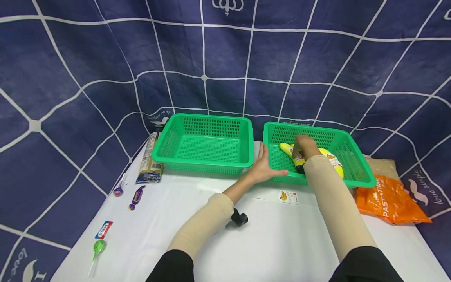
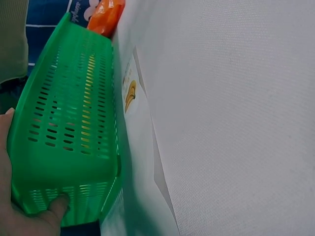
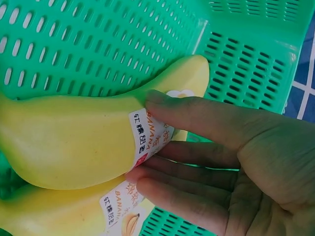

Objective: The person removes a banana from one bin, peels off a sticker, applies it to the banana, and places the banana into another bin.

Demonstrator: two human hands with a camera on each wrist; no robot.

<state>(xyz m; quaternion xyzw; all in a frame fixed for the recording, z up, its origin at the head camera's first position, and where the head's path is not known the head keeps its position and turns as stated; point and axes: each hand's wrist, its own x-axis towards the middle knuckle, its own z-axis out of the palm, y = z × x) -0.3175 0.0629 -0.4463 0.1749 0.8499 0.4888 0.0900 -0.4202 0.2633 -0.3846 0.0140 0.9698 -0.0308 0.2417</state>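
My right hand (image 1: 305,145) reaches down into the right green basket (image 1: 361,172). In the right wrist view its thumb lies on top of a yellow banana (image 3: 74,137) with a white label, while the fingers press from the other side. A second labelled banana (image 3: 64,209) lies alongside it, partly cut off by the frame. At the near left corner of this basket, my left hand (image 1: 262,168) spans the outside, thumb and fingers spread. The left wrist view shows the left thumb (image 2: 60,204) against the perforated wall.
Another green basket (image 1: 202,162) stands to the left. Beside it lie a clear packet (image 1: 151,158), a purple-wrapped candy (image 1: 136,197), lollipops (image 1: 99,246) and a small red-blue wrapper (image 1: 103,230). A banana label (image 1: 288,196) is on the table. An orange bag (image 1: 387,199) sits at right.
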